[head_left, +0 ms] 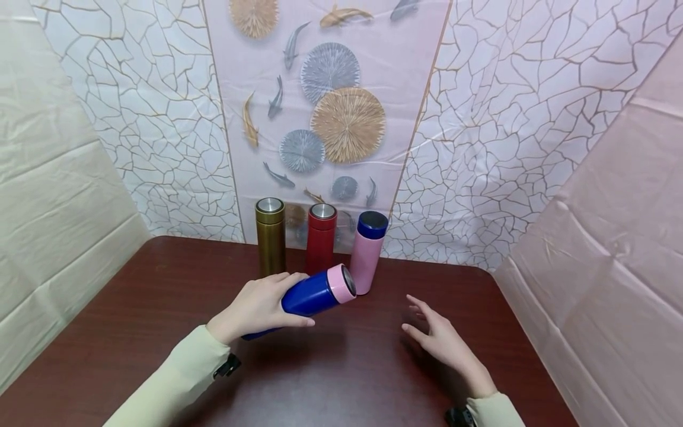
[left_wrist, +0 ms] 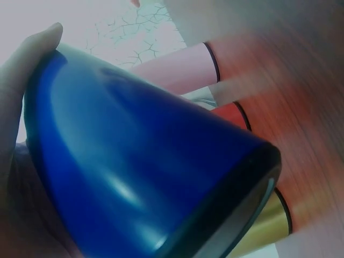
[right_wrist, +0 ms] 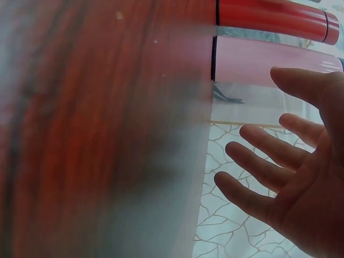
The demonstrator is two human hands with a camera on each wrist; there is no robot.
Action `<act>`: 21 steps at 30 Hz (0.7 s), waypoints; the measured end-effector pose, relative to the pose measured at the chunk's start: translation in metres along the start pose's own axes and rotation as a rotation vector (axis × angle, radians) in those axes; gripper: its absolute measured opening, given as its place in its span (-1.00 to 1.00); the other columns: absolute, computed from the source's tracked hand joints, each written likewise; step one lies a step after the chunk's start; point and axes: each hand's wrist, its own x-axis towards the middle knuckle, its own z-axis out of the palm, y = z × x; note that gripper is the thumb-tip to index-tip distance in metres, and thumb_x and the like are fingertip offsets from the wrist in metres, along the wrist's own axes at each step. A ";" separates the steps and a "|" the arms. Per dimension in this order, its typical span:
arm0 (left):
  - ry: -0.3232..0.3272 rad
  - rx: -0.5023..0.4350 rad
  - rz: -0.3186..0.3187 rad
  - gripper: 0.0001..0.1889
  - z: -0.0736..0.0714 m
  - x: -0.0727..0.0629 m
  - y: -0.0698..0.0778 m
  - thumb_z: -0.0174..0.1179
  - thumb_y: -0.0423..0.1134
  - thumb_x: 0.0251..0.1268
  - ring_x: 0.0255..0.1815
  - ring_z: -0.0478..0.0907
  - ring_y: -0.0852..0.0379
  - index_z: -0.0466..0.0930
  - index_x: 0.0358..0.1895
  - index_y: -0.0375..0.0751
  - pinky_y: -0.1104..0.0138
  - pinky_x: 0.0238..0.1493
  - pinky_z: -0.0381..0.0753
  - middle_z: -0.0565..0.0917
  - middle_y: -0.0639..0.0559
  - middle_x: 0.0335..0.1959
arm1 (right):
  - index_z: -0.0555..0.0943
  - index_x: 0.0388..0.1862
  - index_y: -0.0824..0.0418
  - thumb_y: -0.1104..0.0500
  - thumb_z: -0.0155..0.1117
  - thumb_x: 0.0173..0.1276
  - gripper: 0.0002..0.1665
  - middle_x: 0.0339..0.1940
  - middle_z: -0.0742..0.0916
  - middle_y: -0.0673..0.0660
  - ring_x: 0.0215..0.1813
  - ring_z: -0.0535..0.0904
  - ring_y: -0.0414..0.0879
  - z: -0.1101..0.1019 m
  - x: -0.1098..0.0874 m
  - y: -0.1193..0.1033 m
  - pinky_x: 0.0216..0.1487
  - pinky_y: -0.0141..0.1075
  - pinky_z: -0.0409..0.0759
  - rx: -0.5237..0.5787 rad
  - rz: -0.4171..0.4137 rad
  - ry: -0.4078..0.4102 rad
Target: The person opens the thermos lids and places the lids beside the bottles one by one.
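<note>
My left hand [head_left: 260, 305] grips a blue thermos bottle [head_left: 310, 295] with a pink lid and holds it tilted, the lid end up and to the right. In the left wrist view the blue bottle [left_wrist: 134, 156] fills much of the picture, its dark-rimmed base facing lower right. On the right, my right hand [head_left: 441, 339] is over the table with fingers spread and nothing in it. Beyond the hands stand a gold bottle [head_left: 271, 243], a red bottle [head_left: 321, 237] and a pink bottle [head_left: 366, 261] with a blue lid. The blue bottle's lid overlaps the pink bottle's foot in the head view.
The dark red-brown wooden table [head_left: 368, 367] carries all of this. At its back hangs a patterned cloth [head_left: 176, 118] with a panel of fish and round leaves. Plain pale cloth walls [head_left: 613, 267] close in both sides.
</note>
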 end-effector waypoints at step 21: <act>-0.049 0.032 0.018 -0.07 0.010 0.000 0.003 0.22 0.62 -0.13 -0.15 0.59 0.15 0.45 0.36 0.26 0.16 -0.25 0.63 0.65 0.12 -0.01 | 0.29 0.55 0.11 0.12 0.50 0.28 -0.09 0.30 0.61 0.27 0.29 0.54 0.22 -0.054 0.021 -0.027 0.22 0.18 0.47 -0.157 -0.163 -0.003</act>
